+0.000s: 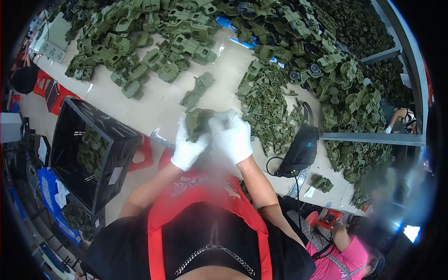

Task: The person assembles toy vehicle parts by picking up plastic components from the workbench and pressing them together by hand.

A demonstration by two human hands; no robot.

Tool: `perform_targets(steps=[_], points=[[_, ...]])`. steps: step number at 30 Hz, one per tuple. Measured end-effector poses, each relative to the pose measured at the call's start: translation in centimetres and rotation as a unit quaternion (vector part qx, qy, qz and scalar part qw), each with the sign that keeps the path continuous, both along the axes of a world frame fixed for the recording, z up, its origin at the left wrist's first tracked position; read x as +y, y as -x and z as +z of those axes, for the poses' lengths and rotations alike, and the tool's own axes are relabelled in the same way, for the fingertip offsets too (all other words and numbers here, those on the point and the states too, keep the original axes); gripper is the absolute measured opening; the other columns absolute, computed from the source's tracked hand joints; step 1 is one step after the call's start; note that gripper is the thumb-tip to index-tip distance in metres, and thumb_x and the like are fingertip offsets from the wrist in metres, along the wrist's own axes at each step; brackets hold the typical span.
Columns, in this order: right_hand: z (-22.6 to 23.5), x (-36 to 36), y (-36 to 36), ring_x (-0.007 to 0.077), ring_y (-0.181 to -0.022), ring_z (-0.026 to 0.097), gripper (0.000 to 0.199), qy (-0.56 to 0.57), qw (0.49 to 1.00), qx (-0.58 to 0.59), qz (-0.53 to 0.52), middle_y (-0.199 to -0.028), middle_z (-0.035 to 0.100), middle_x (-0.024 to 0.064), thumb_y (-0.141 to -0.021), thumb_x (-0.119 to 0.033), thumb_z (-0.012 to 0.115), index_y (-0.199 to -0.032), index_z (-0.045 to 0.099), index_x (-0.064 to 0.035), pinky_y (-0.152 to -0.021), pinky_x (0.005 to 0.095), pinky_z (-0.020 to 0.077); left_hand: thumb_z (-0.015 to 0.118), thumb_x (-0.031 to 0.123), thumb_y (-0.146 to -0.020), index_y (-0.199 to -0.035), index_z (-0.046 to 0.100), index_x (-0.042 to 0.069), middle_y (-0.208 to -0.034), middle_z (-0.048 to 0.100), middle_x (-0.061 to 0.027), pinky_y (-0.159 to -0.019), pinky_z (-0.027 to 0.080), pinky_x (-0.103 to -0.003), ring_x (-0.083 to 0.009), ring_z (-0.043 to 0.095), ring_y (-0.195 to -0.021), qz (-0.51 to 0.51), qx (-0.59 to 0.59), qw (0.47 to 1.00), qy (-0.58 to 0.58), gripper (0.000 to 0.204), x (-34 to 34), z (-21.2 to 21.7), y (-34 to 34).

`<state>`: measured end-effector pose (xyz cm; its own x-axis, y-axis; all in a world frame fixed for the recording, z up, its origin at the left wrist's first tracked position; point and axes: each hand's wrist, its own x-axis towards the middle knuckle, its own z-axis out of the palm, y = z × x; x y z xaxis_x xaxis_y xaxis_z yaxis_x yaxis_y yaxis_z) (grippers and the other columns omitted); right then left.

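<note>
In front of my red apron, my left hand (187, 145), in a white glove, is closed around a dark green plastic toy vehicle body (198, 122). My right hand (233, 137), gloved in white too, has its fingers pressed together at the right edge of that body. Whether a small piece sits between those fingers is hidden, and haze blurs the spot. Just beyond my hands, another green vehicle part (198, 89) lies alone on the pale table (154, 105). A heap of small green plastic pieces (268, 102) spreads right beside my right hand.
Piles of green vehicle bodies (163, 37) cover the far table. A black pouch with a cable (298, 149) lies to the right, before a grey metal frame (373, 136). A black crate (95, 154) holding green parts stands left. A person in pink (347, 254) sits lower right.
</note>
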<state>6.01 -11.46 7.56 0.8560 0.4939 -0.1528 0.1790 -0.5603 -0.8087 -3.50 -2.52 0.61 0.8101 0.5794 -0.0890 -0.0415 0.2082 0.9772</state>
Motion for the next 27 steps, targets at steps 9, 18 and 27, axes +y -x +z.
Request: perform_targets(steps=[9,18,27], points=[[-1.7,0.1,0.3,0.0321,-0.070,0.069,0.014,-0.062,0.993,0.043,-0.092,-0.075,0.068,0.0171,-0.082,-0.016,0.066,-0.083,0.060,-0.0036,-0.065,0.0378,0.0540,0.061,0.001,-0.082,-0.128,0.036,0.003,-0.112,0.058,-0.0087,-0.084,0.048,-0.027,-0.0155,0.059,-0.098,0.020,0.019,0.998,-0.051,0.053,-1.2,0.1,-0.5],[-4.5,-1.7,-0.1,0.0331,-0.068,0.068,0.012,-0.138,0.980,0.059,-0.130,-0.075,0.068,0.0151,-0.082,-0.015,0.069,-0.085,0.062,-0.0060,-0.064,0.0399,0.0549,0.060,0.000,-0.079,-0.122,0.038,0.003,-0.109,0.060,-0.0122,-0.080,0.050,-0.029,-0.0197,0.061,-0.096,-0.076,0.152,0.978,-0.121,0.048,-1.5,1.0,-0.8],[-8.9,-7.6,-2.6,0.0297,-0.087,0.066,0.054,0.073,0.990,0.048,-0.107,-0.097,0.067,0.0180,-0.076,-0.034,0.076,-0.119,0.060,-0.0054,-0.078,0.0367,0.0530,0.066,0.004,-0.080,-0.123,0.054,0.005,-0.107,0.064,-0.0099,-0.071,0.055,-0.032,-0.0175,0.064,-0.084,-0.047,0.088,0.971,0.219,0.044,1.4,-2.3,-0.7]])
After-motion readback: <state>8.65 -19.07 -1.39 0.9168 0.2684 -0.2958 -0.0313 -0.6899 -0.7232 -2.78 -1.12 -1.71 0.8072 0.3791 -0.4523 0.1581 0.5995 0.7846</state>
